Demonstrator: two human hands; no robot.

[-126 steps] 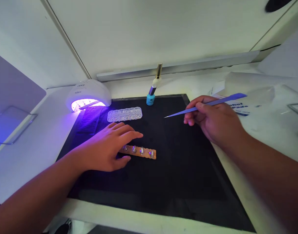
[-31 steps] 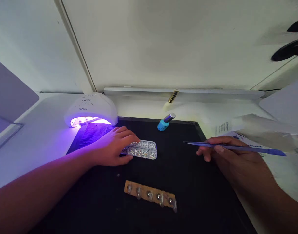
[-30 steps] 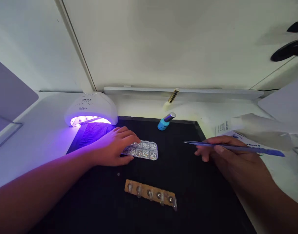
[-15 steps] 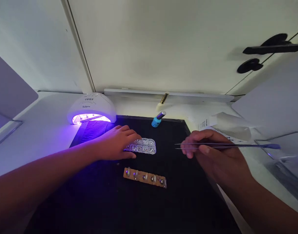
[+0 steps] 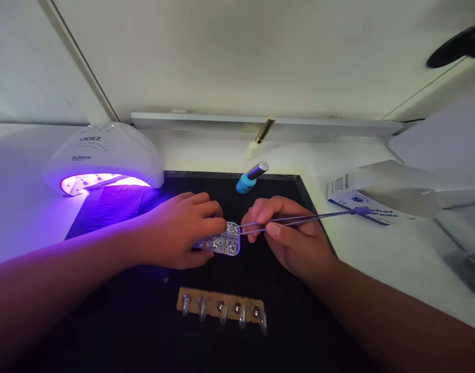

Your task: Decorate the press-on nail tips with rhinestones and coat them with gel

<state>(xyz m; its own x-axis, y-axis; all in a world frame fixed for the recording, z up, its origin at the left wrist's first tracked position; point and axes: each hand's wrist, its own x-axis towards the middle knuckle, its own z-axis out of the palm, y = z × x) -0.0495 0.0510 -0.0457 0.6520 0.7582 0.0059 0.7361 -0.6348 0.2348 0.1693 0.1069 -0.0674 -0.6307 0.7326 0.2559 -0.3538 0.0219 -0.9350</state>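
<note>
My left hand (image 5: 175,230) grips a clear compartment case of rhinestones (image 5: 232,245), covering its left part; fingers lie along the far side and the thumb along the near side. Pinched in my right hand (image 5: 297,241) is a pair of long, thin tweezers (image 5: 334,213). Their tips point left and reach the right edge of the case; whether a stone sits between them is too small to tell. Closer to me, several clear nail tips stand on an orange-brown strip (image 5: 210,310). A tiny shiny bit (image 5: 166,280) lies left of the strip.
At the left a white nail lamp (image 5: 116,150) glows purple over a ridged pad (image 5: 119,202). A blue polish bottle (image 5: 246,183) stands on the black mat (image 5: 206,181). Behind it is a pale bottle with a gold-black cap (image 5: 265,130). An opened white package (image 5: 362,197) lies right.
My right hand has brought the tweezers left to the edge of the rhinestone case. My left hand stays on the case. The view has moved closer to the table.
</note>
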